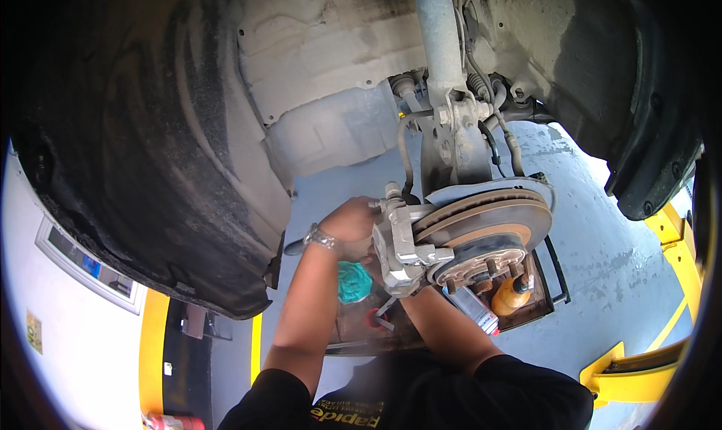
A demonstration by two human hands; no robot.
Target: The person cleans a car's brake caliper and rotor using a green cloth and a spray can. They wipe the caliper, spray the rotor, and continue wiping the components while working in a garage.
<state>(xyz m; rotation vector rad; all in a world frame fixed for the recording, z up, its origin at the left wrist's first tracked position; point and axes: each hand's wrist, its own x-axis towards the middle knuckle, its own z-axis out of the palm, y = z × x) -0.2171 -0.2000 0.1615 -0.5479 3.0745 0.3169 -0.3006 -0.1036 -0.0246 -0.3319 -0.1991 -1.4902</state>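
Observation:
My left hand [350,221], with a metal watch [323,239] at its wrist, is closed against the inner side of the brake caliper [402,238]. Its fingertips are tucked against the caliper, so what they grip is unclear. A dark, rounded, elongated thing [295,246] shows just left of the watch; whether it is held I cannot tell. My right forearm [444,325] reaches up beneath the caliper, which hides most of my right hand and its fingers. The caliper straddles a worn brake disc [492,218] on the wheel hub [481,258].
Below stands a brown tray [535,310] holding a teal round item [353,281], a spray can [475,310] and an orange bottle [511,296]. A strut [442,39] rises above the disc. The wheel-arch liner [150,144] curves at left; yellow lift parts [639,373] stand lower right.

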